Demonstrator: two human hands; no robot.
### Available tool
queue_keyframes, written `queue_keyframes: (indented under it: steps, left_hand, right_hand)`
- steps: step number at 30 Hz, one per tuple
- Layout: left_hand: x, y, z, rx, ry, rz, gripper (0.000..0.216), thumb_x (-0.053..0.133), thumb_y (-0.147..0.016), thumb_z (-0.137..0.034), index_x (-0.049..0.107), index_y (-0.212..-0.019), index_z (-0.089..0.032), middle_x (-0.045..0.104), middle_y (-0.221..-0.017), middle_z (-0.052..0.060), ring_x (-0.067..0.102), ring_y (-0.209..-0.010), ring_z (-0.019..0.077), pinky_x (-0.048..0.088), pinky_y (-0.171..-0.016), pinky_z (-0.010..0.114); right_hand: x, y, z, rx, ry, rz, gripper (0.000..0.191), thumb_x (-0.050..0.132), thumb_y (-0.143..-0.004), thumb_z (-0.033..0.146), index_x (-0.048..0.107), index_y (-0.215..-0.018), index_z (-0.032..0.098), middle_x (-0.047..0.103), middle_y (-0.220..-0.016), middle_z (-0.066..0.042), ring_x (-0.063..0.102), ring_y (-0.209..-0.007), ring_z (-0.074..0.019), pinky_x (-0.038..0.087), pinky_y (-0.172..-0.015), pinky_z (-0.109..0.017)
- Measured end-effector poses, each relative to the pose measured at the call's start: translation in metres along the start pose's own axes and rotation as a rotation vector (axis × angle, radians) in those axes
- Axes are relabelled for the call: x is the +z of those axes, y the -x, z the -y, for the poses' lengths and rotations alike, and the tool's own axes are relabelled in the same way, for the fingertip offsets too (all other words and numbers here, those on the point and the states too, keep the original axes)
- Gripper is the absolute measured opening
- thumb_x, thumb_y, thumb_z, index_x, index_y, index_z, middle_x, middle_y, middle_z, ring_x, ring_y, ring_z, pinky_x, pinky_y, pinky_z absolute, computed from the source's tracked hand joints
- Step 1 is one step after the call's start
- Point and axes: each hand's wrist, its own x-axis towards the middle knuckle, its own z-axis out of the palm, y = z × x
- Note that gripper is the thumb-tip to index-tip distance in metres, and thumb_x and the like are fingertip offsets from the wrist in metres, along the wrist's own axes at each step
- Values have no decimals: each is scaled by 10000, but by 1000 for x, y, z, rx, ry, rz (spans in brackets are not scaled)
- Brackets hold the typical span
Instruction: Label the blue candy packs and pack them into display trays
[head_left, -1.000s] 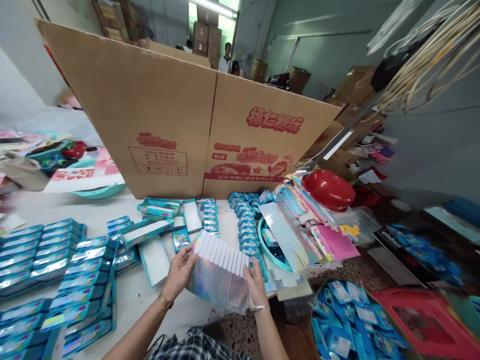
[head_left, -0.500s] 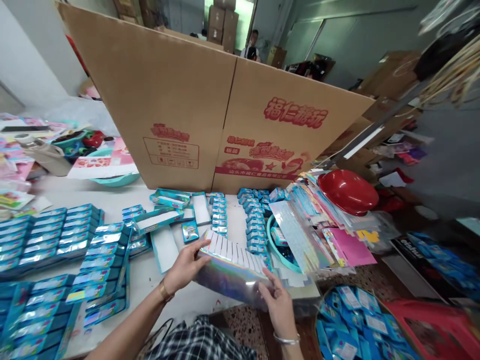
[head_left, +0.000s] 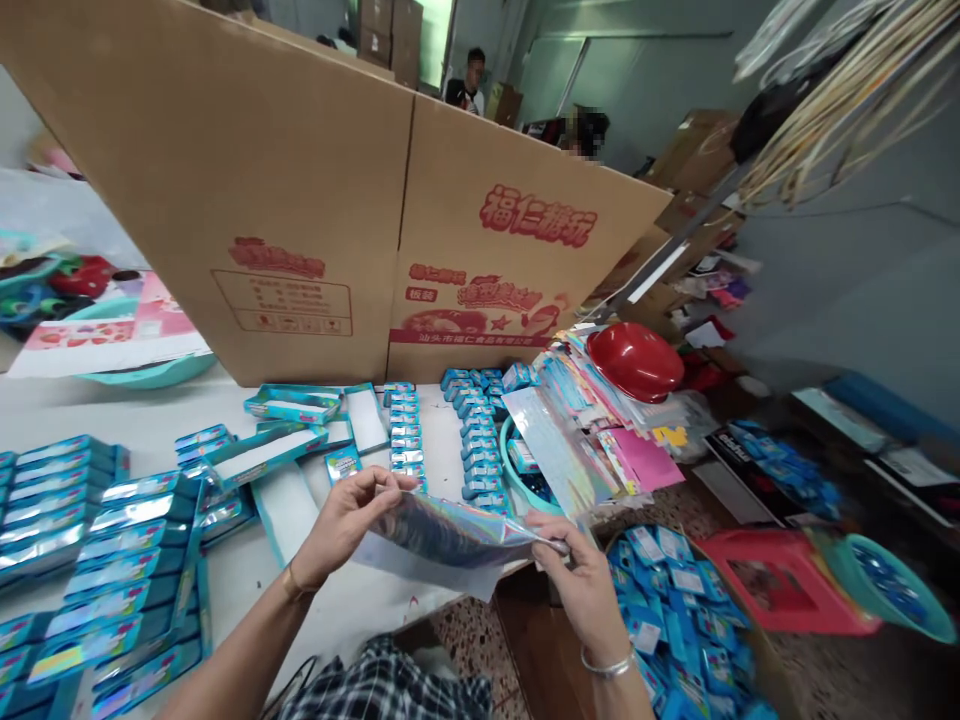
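Observation:
A shiny holographic sheet (head_left: 450, 535) with a white underside is stretched between my two hands above the table's front edge. My left hand (head_left: 356, 525) pinches its left end, thumb against fingers. At the other end my right hand (head_left: 581, 575) grips the right edge, where the sheet looks bunched or folded. Just beyond the sheet, small blue boxes stand in one row (head_left: 405, 425) and in another row (head_left: 480, 450). A single blue box (head_left: 343, 464) lies close to my left hand, beside flat blue trays with white insides (head_left: 289, 445).
A large cardboard panel (head_left: 322, 200) stands across the back. Filled blue display boxes (head_left: 127, 540) crowd the left. On the right are a teal basin (head_left: 517, 480), stacked printed sheets (head_left: 570, 420) and a red bowl (head_left: 636, 360). Below stands a carton of blue packs (head_left: 675, 620). Two people are behind the panel.
The sheet has been turned: its white strips with slits no longer show, and the shiny face is bent between my hands. My right hand has shifted right and up. The view has swung right.

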Motion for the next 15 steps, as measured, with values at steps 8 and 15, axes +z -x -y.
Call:
queue_keyframes:
  steps: [8,15]
  left_hand:
    - [20,-14,14,-31,40,-152,288,599,-843,-474,549,-840,-190,523,-647,-36,494,-548,103,415,-509,199]
    - [24,-18,11,63,-112,-117,243,609,-837,-439,602,-839,-196,586,-716,2,534,-630,137,441,-567,217]
  right_hand:
    - [4,-19,-6,47,27,164,315,682,-792,435,702,-1022,219,688,-885,-39,615,-825,-218,484,-742,-320]
    - [39,-35,28,-220,243,239,321,711,-796,388,674,-1083,248,683,-956,-31,604,-897,-215,430,-800,-304]
